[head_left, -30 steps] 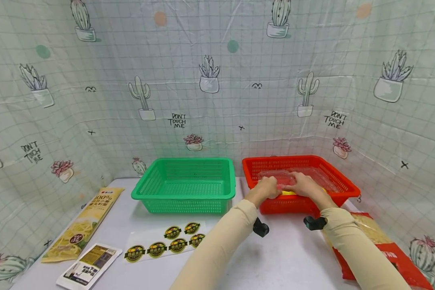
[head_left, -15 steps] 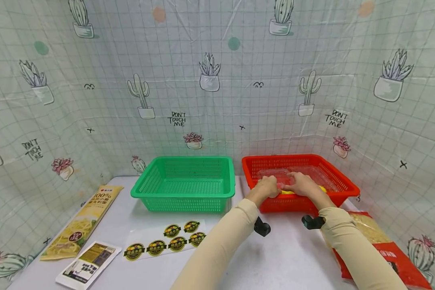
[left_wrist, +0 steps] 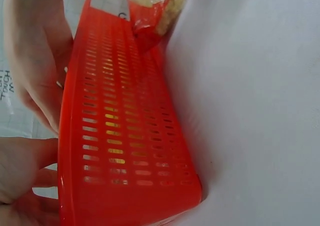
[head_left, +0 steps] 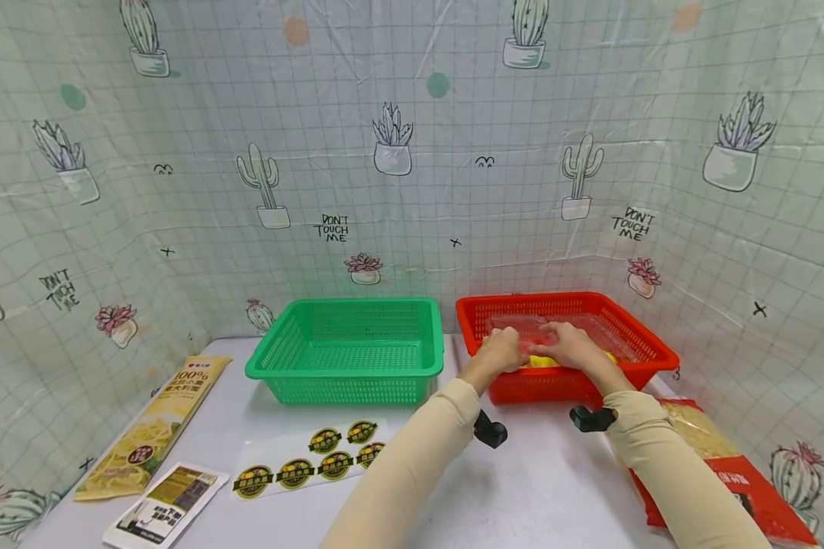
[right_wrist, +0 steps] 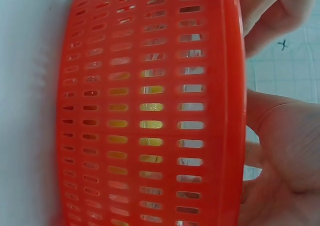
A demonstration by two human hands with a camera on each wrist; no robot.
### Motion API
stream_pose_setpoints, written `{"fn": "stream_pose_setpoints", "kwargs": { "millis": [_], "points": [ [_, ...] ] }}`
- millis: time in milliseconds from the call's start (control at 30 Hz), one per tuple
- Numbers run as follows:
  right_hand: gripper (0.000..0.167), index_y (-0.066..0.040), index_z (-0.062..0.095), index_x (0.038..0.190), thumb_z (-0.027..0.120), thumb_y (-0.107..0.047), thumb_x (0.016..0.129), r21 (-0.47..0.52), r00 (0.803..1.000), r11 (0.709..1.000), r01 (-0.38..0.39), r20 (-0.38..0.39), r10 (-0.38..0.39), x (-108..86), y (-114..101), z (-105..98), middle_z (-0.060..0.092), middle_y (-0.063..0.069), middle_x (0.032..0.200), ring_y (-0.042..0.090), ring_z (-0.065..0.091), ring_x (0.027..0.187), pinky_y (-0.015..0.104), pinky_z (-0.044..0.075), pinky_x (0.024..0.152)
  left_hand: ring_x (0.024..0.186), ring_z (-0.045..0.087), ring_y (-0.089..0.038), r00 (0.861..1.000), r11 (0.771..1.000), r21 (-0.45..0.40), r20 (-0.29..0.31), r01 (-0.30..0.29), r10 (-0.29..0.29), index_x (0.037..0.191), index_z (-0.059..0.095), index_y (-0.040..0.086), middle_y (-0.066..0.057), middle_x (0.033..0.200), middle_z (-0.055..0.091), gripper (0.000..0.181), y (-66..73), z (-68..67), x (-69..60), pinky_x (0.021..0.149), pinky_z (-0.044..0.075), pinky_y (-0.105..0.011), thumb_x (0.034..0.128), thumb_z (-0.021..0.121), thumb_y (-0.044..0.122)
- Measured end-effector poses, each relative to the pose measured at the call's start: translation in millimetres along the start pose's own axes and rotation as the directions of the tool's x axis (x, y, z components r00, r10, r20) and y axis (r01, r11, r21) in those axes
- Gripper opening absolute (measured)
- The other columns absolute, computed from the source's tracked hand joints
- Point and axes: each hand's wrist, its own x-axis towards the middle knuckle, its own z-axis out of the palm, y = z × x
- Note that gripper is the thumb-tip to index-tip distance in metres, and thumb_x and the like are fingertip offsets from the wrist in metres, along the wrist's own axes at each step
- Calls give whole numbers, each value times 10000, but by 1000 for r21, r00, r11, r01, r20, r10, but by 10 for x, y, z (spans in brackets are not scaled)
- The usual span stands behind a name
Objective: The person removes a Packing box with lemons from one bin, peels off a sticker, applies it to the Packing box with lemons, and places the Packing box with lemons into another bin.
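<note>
Slightly shifted from half a second earlier, a person's left hand [head_left: 499,352] and right hand [head_left: 571,347] reach into the red basket [head_left: 542,391], with more of a yellow item [head_left: 544,361] now showing between them. On the left, should that hand pull ahead of its partner, the clear plastic [head_left: 515,324], which looks thin and slick, could buckle or slip free. At the centre, the yellow item might tumble if the plastic tips unevenly; whether it lies inside or beneath is unclear. To the right, the nearer hand could snag more clear plastic [head_left: 593,332] close by, and a wrist knocking the rim could skew the basket on the worktop [head_left: 515,488]. As for position, the left hand bends its fingers at the near left of the clear plastic, which stretches between and behind the hands; the yellow item sits just inside the basket's near wall; the right hand points its thumb inward, toward the left. Basket walls hide the fingertips in both wrist views, so whether either hand grasps the plastic or merely touches it cannot be told.
</note>
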Motion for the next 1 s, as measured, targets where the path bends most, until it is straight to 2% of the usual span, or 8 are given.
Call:
{"fn": "stream_pose_setpoints", "kwargs": {
  "millis": [200,333,467,567,667,900,1000],
  "points": [
    [681,55,473,1393,659,-399,920,29,1000,1000,1,11,-1,-5,-30,-24,480,346,1391,492,517,1176,621,467,975,859,606,-203,998,998,-44,-48,-43,41,1004,675,72,-45,896,676,245,-87,-98,-11,795,517,-293,907,705,295],
    [663,46,485,1387,655,-398,924,47,1000,999,11,-4,-11,-1,-49,-30,502,336,1375,463,533,1140,591,485,969,774,567,-172,998,996,-67,-40,-54,51,975,664,67,-39,815,645,231,-126,-132,-2,782,503,-275,910,700,286],
    [636,38,486,1389,648,-377,935,79,1000,997,6,-30,-4,5,-47,-45,524,322,1356,441,539,1131,550,506,961,779,565,-171,997,996,-61,-51,-68,65,978,661,66,-41,843,655,230,-144,-140,15,784,508,-275,907,706,281],
    [630,39,477,1394,644,-365,940,95,999,996,3,-42,1,10,-53,-65,528,319,1346,446,541,1142,535,514,957,829,590,-184,995,996,-53,-63,-76,73,993,666,63,-47,895,678,236,-154,-145,26,807,517,-285,907,708,278],
    [622,46,479,1387,643,-357,943,102,999,995,11,-52,-5,12,-74,-87,528,322,1343,449,539,1156,531,509,968,906,602,-203,995,993,-85,-67,-75,70,1042,682,55,-61,968,701,252,-169,-161,26,848,508,-302,906,711,264],
    [622,47,496,1368,648,-376,938,97,996,995,16,-91,-7,-17,-159,-155,544,323,1317,450,546,1138,542,513,939,1143,581,-257,992,968,-234,-109,-92,68,1263,654,34,-84,1231,688,389,-228,-237,22,959,488,-374,917,696,207],
    [617,42,496,1368,648,-375,939,105,995,994,21,-104,-10,-29,-209,-184,533,325,1331,454,534,1155,549,512,940,1172,551,-261,989,956,-276,-132,-99,64,1278,642,33,-95,1157,701,397,-266,-282,21,908,506,-355,918,692,191]
  ]
}}
